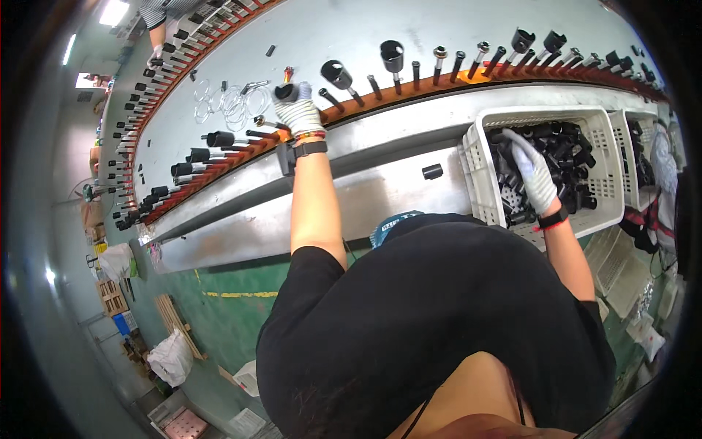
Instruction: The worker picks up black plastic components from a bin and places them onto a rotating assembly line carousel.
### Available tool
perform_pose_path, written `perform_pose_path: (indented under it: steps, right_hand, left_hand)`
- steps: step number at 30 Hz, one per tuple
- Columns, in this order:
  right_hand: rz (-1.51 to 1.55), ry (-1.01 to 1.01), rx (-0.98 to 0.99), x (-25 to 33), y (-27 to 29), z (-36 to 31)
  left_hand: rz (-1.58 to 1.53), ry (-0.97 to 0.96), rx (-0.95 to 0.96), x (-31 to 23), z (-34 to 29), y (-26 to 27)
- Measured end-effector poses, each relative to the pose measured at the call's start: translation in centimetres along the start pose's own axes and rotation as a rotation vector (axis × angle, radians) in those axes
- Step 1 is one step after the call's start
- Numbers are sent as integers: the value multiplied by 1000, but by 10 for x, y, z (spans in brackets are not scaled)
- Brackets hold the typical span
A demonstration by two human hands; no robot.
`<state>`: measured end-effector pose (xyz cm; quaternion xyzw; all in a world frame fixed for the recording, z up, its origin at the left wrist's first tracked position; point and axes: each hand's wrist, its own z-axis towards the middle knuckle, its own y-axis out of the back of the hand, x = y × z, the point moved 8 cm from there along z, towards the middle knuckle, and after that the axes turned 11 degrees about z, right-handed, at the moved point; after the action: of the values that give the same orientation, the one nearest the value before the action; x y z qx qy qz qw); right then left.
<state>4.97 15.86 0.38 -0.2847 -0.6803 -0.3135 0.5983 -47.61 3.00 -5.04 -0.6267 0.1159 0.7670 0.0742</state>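
My left hand (298, 117), in a white striped glove, is closed around a black cup-shaped part (286, 94) at the orange rail (402, 94). Its fingertips are partly hidden behind the part. Beside it on the rail stand more black cups, such as a tilted one (337, 74), and thin black-tipped rods. My right hand (534, 174), gloved too, reaches into a white plastic crate (475, 172). Its fingers are stretched out over a heap of black tubular parts (559, 150), with no part visible in its grasp.
A single black tube (433, 171) lies on the metal ledge (351, 201) left of the crate. A second white crate (635, 146) stands at the right. Clear coiled tubing (232, 104) lies on the pale surface beyond the rail. Another person's hand (155, 56) is at the far-left rail.
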Motion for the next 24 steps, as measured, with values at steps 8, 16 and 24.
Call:
perform_pose_path:
  steps: [8,16,24]
  right_hand:
    - [-543,354,-330,91,-14,165]
    - [-879,395,-1,83,-97,240]
    - [-976,613,88,75,-154,240]
  left_hand:
    - [-10,91,-259,26,-10,46]
    - [404,-146,505,40,-226,-39]
    - [1221,-753,1347,158,-322,-195]
